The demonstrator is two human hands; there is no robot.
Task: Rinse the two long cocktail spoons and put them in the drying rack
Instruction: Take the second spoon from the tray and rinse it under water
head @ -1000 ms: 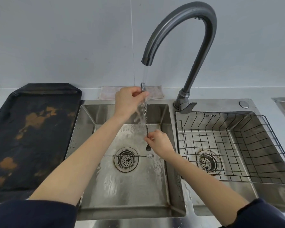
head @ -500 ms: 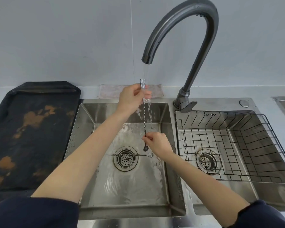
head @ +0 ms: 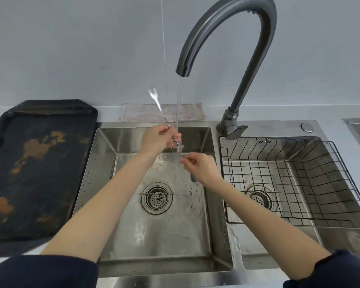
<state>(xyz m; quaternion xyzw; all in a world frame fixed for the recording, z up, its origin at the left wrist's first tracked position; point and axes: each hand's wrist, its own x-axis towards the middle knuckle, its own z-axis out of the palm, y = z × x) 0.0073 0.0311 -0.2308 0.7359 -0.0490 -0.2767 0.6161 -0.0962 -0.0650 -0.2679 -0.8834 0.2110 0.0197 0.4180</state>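
A big black tray (head: 40,167) with brown worn spots lies far left on the counter. Next to it is the shiny steel left sink (head: 104,183), wet inside. A second long twisted metal spoon (head: 157,193) lies flat across its round drain (head: 156,198). A pale folded cloth (head: 162,112) sits behind the sink by the wall. The left hand (head: 156,139) is closed around a long thin silver cocktail spoon (head: 164,119) with a little fork tip, tilted up to the left. Water from the tall curved grey tap (head: 237,28) falls right onto that hand. The right hand (head: 200,166) pinches the spoon lower down, its bowl peeking out below. On the right, a black wire drying rack (head: 299,179) sits in the other sink, close beside the right hand.
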